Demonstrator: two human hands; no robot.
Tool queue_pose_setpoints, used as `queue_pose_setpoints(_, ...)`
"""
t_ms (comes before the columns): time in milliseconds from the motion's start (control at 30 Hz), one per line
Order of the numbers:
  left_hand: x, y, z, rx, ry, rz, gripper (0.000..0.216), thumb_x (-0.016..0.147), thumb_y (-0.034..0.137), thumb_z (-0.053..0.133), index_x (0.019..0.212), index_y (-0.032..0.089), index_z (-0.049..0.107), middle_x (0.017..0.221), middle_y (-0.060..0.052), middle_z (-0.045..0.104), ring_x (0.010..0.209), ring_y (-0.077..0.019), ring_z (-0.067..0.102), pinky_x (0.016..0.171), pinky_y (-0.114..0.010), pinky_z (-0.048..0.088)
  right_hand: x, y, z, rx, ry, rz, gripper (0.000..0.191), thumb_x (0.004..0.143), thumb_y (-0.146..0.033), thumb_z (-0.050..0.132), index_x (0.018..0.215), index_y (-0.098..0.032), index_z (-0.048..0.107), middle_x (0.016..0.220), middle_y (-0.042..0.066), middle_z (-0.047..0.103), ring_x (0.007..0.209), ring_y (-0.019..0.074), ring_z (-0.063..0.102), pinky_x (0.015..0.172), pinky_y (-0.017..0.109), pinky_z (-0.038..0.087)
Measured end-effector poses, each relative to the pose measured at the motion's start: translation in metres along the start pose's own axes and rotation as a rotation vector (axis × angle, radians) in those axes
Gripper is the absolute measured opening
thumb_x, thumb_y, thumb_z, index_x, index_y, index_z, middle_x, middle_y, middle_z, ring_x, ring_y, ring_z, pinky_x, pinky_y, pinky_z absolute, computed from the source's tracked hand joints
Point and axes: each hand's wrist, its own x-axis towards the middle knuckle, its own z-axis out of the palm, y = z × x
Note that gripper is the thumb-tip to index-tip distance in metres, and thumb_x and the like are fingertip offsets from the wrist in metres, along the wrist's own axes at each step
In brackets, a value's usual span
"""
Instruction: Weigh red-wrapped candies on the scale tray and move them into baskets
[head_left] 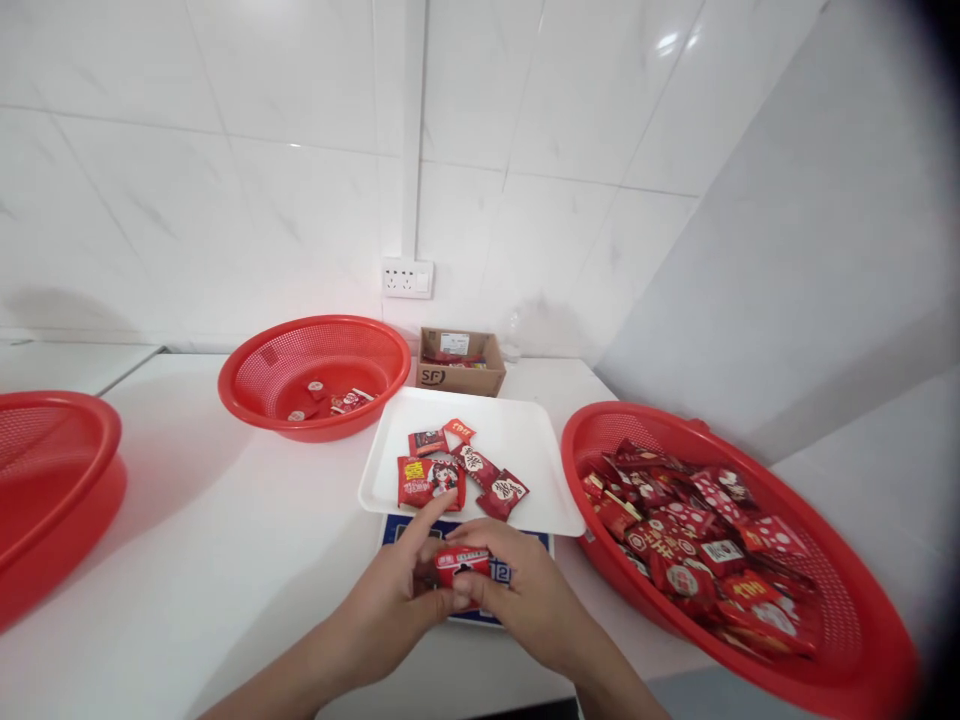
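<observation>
My left hand (390,605) and my right hand (536,595) meet over the front of a digital scale (480,618), closed around a small red snack packet (459,562). Both thumbs press on its near side, while my left index finger stretches out toward the tray. The fingers hide part of the packet. Just beyond them, a white tray (540,455) rests on the scale. Several wrapped snacks lie on it, among them a larger red packet with a cartoon figure (427,482) and a dark red packet (504,492). The scale's blue panel is partly covered by my hands.
At the right stands a red plastic basket (592,425) heaped with red snack packets. Another red basket (315,335), holding a few packets, sits behind on the left. A third red basket (71,500) is cut off at the left edge. A cardboard box (461,380) stands by the wall.
</observation>
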Motion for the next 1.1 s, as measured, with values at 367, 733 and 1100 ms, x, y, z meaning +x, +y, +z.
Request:
queue_pose_setpoints(367,0.001,-0.008,-0.019,0.698,0.33,0.459,0.035,0.09,0.031,0.052,0.125,0.027,0.053,0.114,-0.007,0.068,0.101,-0.0226,0.065,0.082,-0.038,0.057,0.042,0.038,-0.05,-0.362,0.617,-0.031,0.025,0.087,-0.031,0.051,0.098,-0.019,0.071,0.106,0.012,0.07,0.103,0.0262,0.063,0.093,0.044,0.048)
queue_pose_setpoints(733,0.015,-0.011,-0.04,1.267,0.364,0.522,0.042,0.092,0.04,0.05,0.13,0.023,0.055,0.137,-0.012,0.055,0.135,-0.034,0.038,0.101,-0.054,0.046,0.025,0.058,-0.041,-0.507,0.397,0.095,0.034,0.085,-0.028,0.055,0.112,-0.014,0.069,0.121,0.018,0.065,0.114,0.0331,0.057,0.101,0.055,0.041)
queue_pose_setpoints(1100,0.011,-0.006,-0.034,1.141,0.334,0.532,0.038,0.091,0.038,0.052,0.127,0.025,0.056,0.138,-0.012,0.054,0.135,-0.0315,0.041,0.104,-0.054,0.043,0.018,0.036,-0.027,-0.427,0.318,0.051,0.028,0.09,-0.033,0.051,0.11,-0.021,0.066,0.117,0.01,0.067,0.108,0.0245,0.061,0.092,0.041,0.05)
